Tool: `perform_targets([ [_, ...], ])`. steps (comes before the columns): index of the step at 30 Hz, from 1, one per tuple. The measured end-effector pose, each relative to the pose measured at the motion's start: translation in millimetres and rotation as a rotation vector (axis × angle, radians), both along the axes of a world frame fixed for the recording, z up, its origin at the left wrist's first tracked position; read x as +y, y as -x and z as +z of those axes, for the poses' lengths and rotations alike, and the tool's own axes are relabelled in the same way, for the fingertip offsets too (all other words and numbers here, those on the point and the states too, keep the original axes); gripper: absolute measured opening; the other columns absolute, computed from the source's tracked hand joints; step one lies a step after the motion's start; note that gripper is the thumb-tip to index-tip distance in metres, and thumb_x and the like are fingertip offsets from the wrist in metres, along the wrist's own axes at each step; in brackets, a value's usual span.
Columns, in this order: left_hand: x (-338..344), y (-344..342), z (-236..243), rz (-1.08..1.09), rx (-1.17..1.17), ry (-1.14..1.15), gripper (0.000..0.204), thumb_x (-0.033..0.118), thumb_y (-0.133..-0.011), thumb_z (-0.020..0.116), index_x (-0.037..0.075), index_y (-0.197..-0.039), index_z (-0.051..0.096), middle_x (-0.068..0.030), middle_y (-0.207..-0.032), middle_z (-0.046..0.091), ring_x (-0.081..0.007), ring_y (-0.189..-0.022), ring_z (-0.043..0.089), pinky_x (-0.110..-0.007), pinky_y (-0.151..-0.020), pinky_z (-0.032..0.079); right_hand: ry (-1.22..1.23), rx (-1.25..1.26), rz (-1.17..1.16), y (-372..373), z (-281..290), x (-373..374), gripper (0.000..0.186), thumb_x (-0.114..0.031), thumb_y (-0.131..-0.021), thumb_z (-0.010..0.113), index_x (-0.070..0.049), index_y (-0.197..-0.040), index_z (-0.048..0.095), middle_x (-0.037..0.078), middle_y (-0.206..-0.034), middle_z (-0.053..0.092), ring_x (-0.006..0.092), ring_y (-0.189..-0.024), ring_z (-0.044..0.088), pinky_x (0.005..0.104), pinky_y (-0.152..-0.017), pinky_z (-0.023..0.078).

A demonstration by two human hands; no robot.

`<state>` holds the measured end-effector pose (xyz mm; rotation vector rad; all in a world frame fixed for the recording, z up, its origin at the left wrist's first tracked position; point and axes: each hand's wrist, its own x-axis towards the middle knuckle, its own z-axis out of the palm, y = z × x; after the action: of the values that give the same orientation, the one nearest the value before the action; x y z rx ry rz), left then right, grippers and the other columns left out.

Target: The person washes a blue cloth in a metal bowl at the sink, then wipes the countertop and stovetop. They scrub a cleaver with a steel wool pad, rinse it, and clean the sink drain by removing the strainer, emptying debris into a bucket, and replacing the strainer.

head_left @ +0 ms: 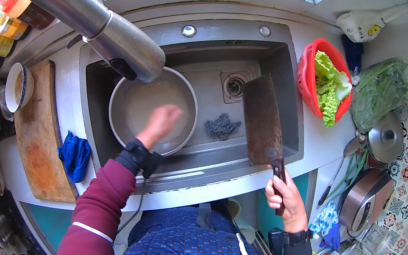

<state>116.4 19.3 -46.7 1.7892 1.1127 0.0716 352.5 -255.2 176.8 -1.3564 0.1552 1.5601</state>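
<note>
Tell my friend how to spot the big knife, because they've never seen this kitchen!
Find the big grey sink. Over its right side, look for the person's right hand holding the big knife by its dark handle. Its wide, flat, almost rectangular brownish blade sets it apart from the round metal bowl and the curly grey scrubber nearby.

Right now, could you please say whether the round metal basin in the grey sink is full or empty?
Not empty: cloudy liquid lies inside the round metal basin. How full, I cannot tell.
</note>
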Motion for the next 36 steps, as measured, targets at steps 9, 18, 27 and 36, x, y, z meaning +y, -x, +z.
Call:
perform_targets([
  [9, 28.0, 46.7, -23.1, 0.503, -0.219, 0.71, 0.026, 0.024, -0.097, 0.052, 0.001, -0.1, 0.063, -0.0075, -0.086, 0.066, -0.0246, -0.077, 0.065, -0.032, -0.072, 0.054, 0.069, 0.277, 0.041, 26.6, -55.7, 39.2, 0.044, -0.011, -0.092, 0.059, -0.007, -0.134, 0.046, 0.004, -0.079, 0.054, 0.006, -0.055, 0.047, 0.0172, -0.042, 0.036],
  [18, 35.0, 36.2, 2.8, 0.056, 0.079, -0.024, 0.038, 0.024, -0.087, 0.061, 0.005, -0.12, 0.062, -0.0189, -0.122, 0.06, -0.0334, -0.111, 0.057, -0.04, -0.096, 0.045, 0.037, 0.268, 0.028, 31.8, -64.0, 43.0, 0.045, -0.019, -0.096, 0.057, -0.005, -0.136, 0.043, 0.003, -0.078, 0.053, 0.0057, -0.054, 0.043, 0.0174, -0.042, 0.034],
  [27, 21.1, 15.3, -24.7, 0.422, -0.408, 0.815, 0.033, 0.031, -0.098, 0.052, 0.002, -0.098, 0.067, -0.0083, -0.089, 0.069, -0.0206, -0.079, 0.067, -0.035, -0.073, 0.054, 0.045, 0.247, 0.001, 33.1, -62.4, 28.5, 0.049, -0.041, -0.103, 0.04, -0.003, -0.135, 0.044, 0.002, -0.074, 0.053, 0.0044, -0.048, 0.038, 0.0176, -0.038, 0.03],
  [36, -51.1, -42.6, 98.8, -0.693, -0.397, -0.4, 0.076, 0.051, -0.093, 0.049, -0.004, -0.143, 0.033, -0.0239, -0.151, 0.028, -0.0335, -0.142, 0.025, -0.046, -0.116, 0.02, 0.049, 0.247, 0.095, 33.0, -45.3, 25.7, 0.053, -0.041, -0.103, 0.038, -0.002, -0.138, 0.04, 0.004, -0.074, 0.05, 0.0043, -0.044, 0.034, 0.0174, -0.034, 0.026],
])
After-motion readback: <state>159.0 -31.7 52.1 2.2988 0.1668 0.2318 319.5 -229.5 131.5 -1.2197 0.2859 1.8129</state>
